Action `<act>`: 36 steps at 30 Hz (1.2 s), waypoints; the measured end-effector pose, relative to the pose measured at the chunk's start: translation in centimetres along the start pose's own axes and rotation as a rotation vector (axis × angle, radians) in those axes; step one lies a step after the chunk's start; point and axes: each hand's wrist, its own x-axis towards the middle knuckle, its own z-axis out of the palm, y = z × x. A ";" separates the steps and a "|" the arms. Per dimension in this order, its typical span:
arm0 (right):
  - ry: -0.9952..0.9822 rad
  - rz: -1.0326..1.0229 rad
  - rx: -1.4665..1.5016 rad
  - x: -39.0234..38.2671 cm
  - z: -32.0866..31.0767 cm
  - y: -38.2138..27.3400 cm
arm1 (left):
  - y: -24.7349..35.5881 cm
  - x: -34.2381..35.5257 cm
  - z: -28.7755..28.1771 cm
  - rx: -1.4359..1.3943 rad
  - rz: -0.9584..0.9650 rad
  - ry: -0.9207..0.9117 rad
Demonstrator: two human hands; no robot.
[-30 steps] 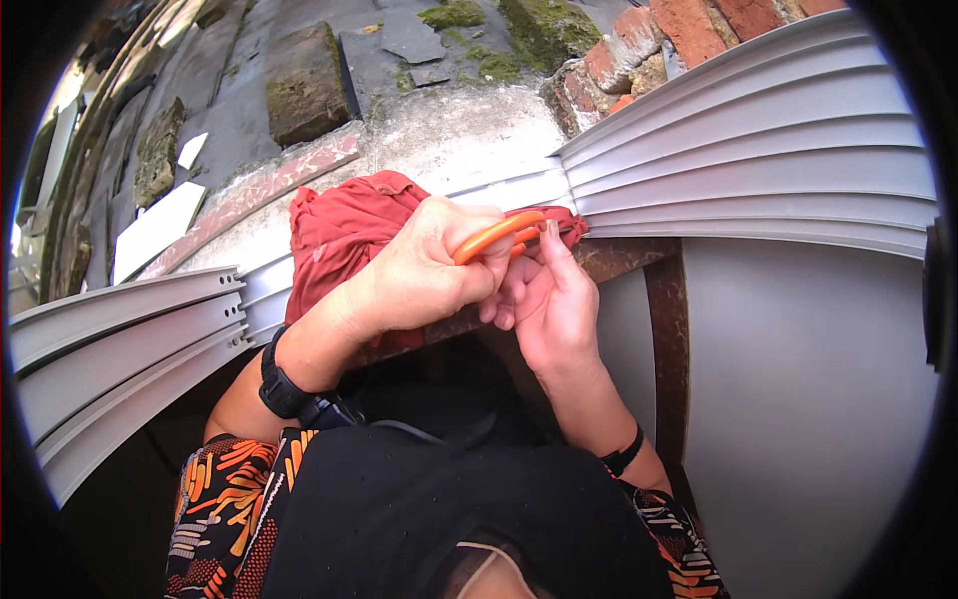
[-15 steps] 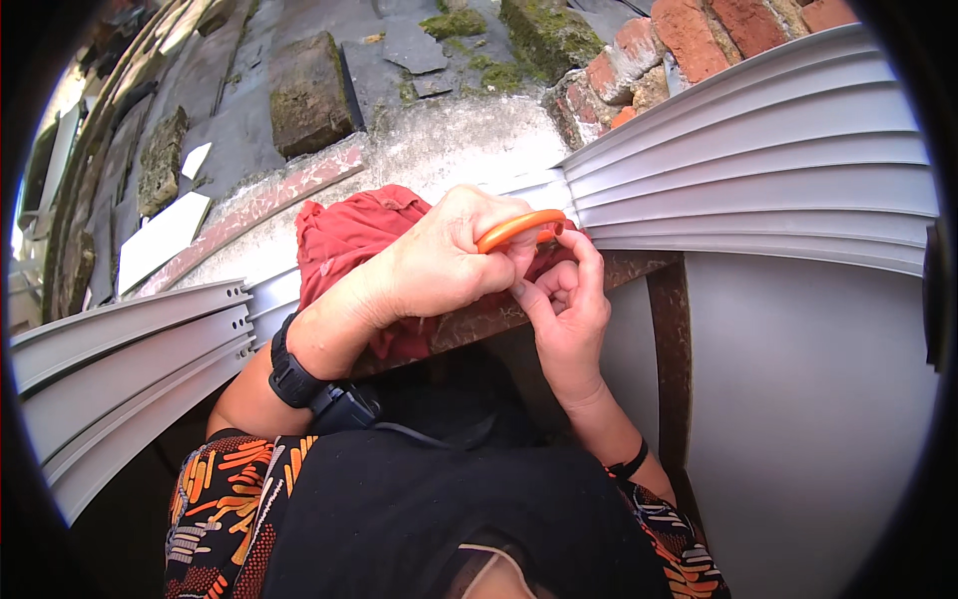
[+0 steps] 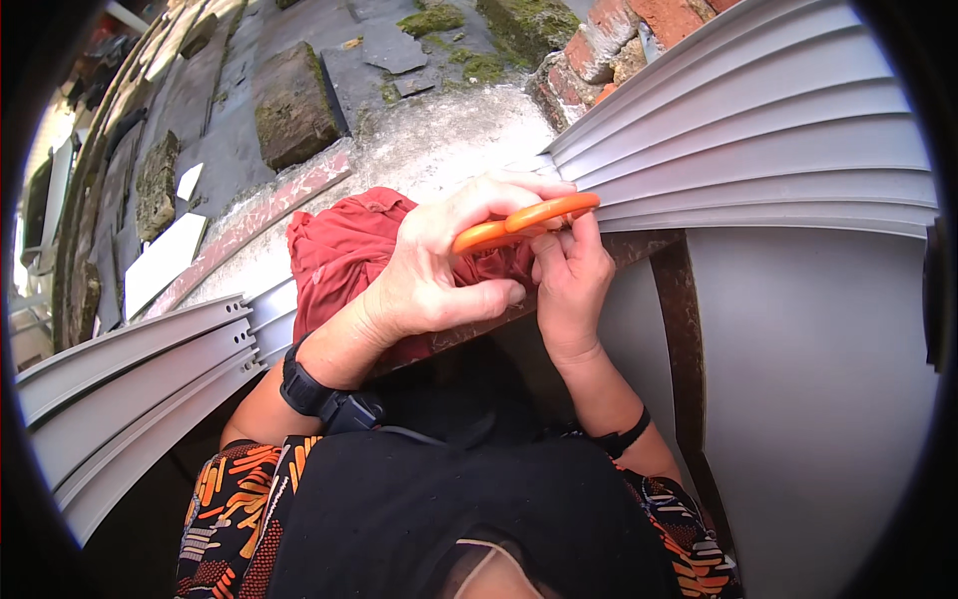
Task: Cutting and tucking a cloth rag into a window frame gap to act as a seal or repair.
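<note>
A pair of orange-handled scissors [image 3: 547, 212] is up in front of me, its two loops side by side and its blades out of sight. My left hand [image 3: 429, 265] has its fingers about the near loop, with the thumb stretched out apart below it. Close under the far loop is my right hand [image 3: 577, 290], fingers curled together in a pinch; what lies between them is hidden. Behind the hands, a crumpled red cloth [image 3: 334, 260] drapes over a brown speckled ledge [image 3: 469, 334].
Ribbed pale metal frames stand at the left [image 3: 150, 364] and right [image 3: 758, 130]. Beyond the ledge lies a dark slab roof [image 3: 230, 110] with mossy blocks [image 3: 294, 105], a white board piece [image 3: 163, 262] and red bricks [image 3: 679, 30]. A grey panel [image 3: 808, 369] is at the right.
The orange loops have swung apart, so both now show. My left thumb has opened away from the fingers. My right hand's fingers have curled in closer under the far loop.
</note>
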 end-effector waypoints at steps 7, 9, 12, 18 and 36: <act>0.006 -0.170 0.147 0.1 -0.5 4.4 | -0.9 3.0 2.3 -0.132 -0.102 -0.173; -0.021 -0.174 -0.004 0.2 -0.1 2.6 | 0.2 2.5 2.0 -0.162 -0.190 -0.116; -0.054 -0.125 -0.060 0.7 0.3 3.0 | 1.5 1.9 1.8 -0.253 -0.300 -0.035; -0.190 -0.131 -0.178 0.3 0.5 2.4 | 2.1 0.4 0.1 -0.382 -0.405 0.033; -0.209 -0.346 -0.635 -0.1 -0.7 0.6 | 3.8 -2.4 -0.4 0.294 -0.269 -0.148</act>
